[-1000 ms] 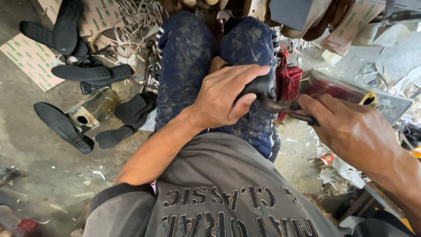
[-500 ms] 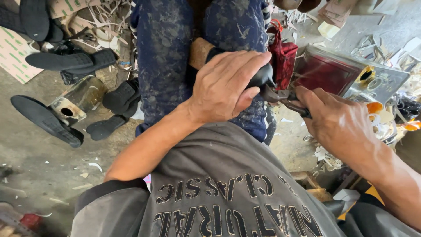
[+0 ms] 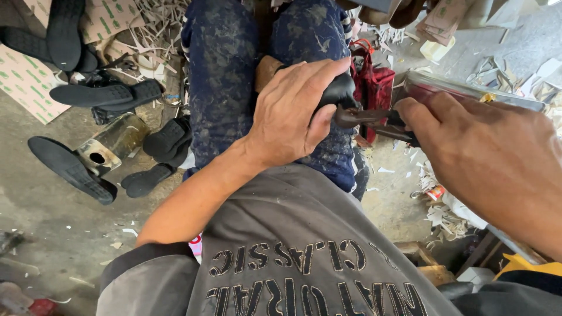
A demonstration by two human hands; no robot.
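The fingers of the left hand are curled flat over a black shoe piece and press it on the right knee of the dark blue trousers. The right hand is closed around the handles of dark pliers. Their long axis lies almost level, and the nose points left, touching the shoe piece under the left thumb. A red bag stands just behind, and black soles lie on the floor at the left.

Concrete floor: black shoe soles, metal can, cardboard sheets, paper scraps.
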